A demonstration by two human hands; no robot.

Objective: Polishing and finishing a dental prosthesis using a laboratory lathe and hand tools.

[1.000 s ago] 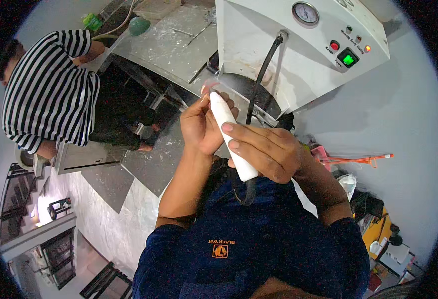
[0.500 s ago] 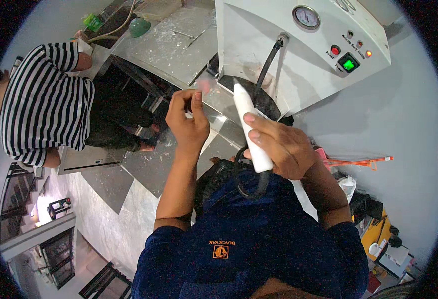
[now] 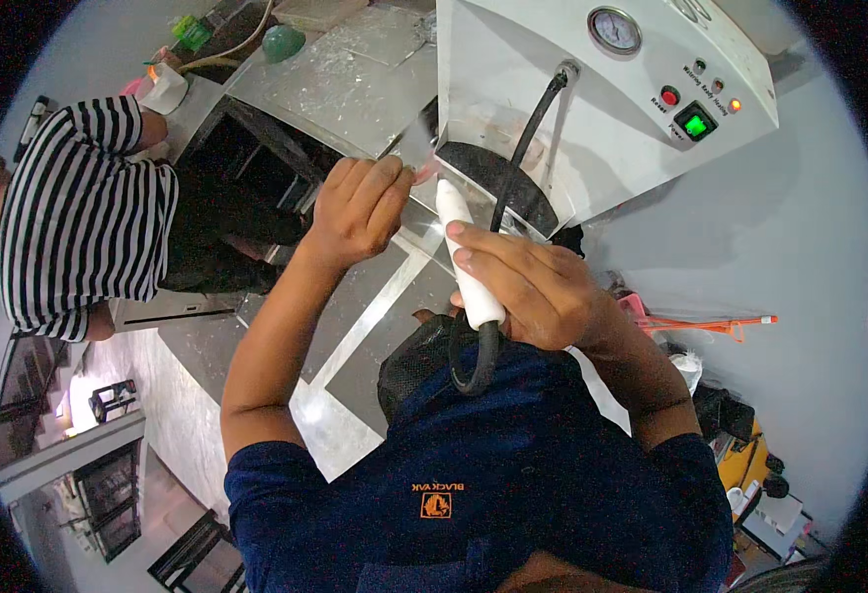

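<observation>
My right hand (image 3: 538,287) is wrapped around a white steam-gun handpiece (image 3: 469,259), whose tapered tip points up and away from me. A black hose (image 3: 476,374) leaves its lower end and loops near my body. To its left my left hand (image 3: 360,210) is closed, fingers curled, just beside the handpiece's tip. Between its fingertips sticks out a small, blurred pink piece (image 3: 425,174); its exact shape cannot be made out. In front stands a white steam cleaner (image 3: 592,128) with a round gauge, a red button and a lit green switch.
A speckled worktop (image 3: 345,84) lies at the far left, with a green round object (image 3: 283,43) on it. A person in a striped shirt (image 3: 83,212) is at the left. Orange rods (image 3: 711,322) lie by the right wall, near a cluttered desk (image 3: 775,519).
My left hand has turned and moved slightly up, its fingers now curled over, and the pink piece is nearer the handpiece tip. The handpiece has shifted a little left.
</observation>
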